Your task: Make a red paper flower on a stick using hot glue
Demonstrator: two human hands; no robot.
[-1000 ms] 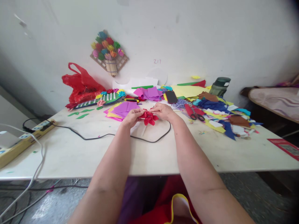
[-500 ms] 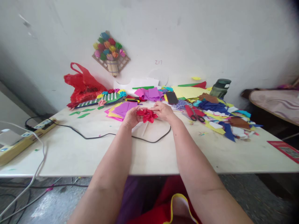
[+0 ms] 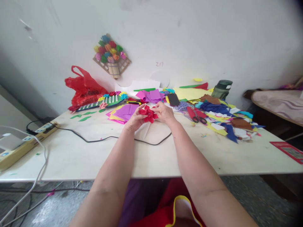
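Flower (image 3: 148,114) over table (image 3: 153,160), scissors (image 3: 199,117) right, bag (image 3: 85,84) left

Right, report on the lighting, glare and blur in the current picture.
Head view: soft light on the wall, dimmer toward the left edge; head view: bright glare on the floor at lower left, black upper right corner; head view: red flower slightly soft, fine folds hard to read; head view: pattern on the red card at right smeared.

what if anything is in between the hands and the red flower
Nothing visible: the left hand holds the red flower and the right hand pinches at its edge. The black cable lies on the table, nearer the camera, not between them.
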